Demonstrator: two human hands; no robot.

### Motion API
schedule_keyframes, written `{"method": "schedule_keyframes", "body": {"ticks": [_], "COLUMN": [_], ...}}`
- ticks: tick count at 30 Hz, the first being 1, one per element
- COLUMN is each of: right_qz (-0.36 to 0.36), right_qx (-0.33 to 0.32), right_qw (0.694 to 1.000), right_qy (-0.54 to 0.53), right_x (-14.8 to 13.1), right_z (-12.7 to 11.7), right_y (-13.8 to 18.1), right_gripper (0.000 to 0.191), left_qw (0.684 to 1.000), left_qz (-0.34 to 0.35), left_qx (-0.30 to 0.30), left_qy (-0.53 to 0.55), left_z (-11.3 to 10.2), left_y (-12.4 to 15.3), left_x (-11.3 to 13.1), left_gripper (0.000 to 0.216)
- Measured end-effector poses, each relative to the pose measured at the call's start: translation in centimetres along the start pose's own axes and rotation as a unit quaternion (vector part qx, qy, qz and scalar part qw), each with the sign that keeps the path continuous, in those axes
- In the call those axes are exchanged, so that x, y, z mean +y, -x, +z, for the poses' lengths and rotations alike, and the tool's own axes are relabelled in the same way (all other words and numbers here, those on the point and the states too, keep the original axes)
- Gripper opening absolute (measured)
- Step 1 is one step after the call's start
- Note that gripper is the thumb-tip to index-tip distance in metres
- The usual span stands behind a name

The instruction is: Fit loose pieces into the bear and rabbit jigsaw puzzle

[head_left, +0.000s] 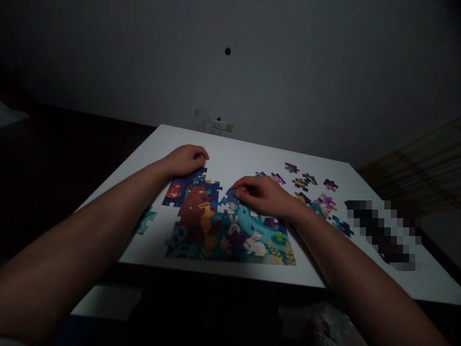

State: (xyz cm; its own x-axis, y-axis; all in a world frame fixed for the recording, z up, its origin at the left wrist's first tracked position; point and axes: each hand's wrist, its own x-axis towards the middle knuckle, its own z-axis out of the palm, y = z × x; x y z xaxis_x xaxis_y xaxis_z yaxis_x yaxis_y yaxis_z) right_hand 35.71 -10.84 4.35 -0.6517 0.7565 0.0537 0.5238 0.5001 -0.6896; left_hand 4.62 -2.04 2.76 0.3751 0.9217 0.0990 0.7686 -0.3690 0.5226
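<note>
A partly assembled jigsaw puzzle [198, 216] lies flat before me, showing a brown bear, white rabbits and plants. My right hand [264, 194] reaches over its upper right part. Thumb and fingers pinch a blue puzzle piece [229, 196] at the gap beside the bear; whether it is fully seated I cannot tell. At the puzzle's upper left corner is my left hand [187, 159], its fingers curled down with the tips close together. Anything under those fingertips is hidden. Part of the picture is covered by my right hand.
Several loose pieces [326, 203] lie on the right of the white table [237, 149]. Another teal piece [147, 222] sits left of the puzzle, partly behind my left forearm. A pixelated dark object [383, 235] is at the right edge. Behind stands a wall with sockets [222, 126].
</note>
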Motion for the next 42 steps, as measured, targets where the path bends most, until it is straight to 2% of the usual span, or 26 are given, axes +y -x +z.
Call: {"method": "schedule_keyframes", "body": {"ticks": [16,21,25,33,42], "right_qz": [0.01,0.009,0.025,0.05,0.061], "right_qx": [0.022,0.0,0.015,-0.098,-0.106], "right_qw": [1.0,1.0,0.999,0.993,0.992], "right_qy": [-0.009,-0.022,-0.021,-0.048,-0.042], "right_x": [-0.3,-0.3,-0.2,0.4,0.7], "right_z": [-0.2,-0.2,-1.2,-4.3,-4.7], "right_y": [0.1,0.1,0.5,1.9,2.2], "right_gripper": [0.022,0.023,0.018,0.011,0.011], "left_qw": [1.0,1.0,1.0,1.0,1.0], "left_qz": [0.014,0.013,0.012,0.013,0.016], "left_qx": [0.0,-0.001,0.0,-0.002,0.0], "left_qy": [-0.003,-0.003,-0.003,0.003,0.008], "left_z": [0.1,0.0,0.0,0.0,0.1], "left_y": [-0.1,-0.1,0.0,-0.1,-0.2], "left_x": [-0.4,-0.3,-0.2,-0.3,-0.6], "left_gripper": [0.042,0.04,0.041,0.04,0.039]}}
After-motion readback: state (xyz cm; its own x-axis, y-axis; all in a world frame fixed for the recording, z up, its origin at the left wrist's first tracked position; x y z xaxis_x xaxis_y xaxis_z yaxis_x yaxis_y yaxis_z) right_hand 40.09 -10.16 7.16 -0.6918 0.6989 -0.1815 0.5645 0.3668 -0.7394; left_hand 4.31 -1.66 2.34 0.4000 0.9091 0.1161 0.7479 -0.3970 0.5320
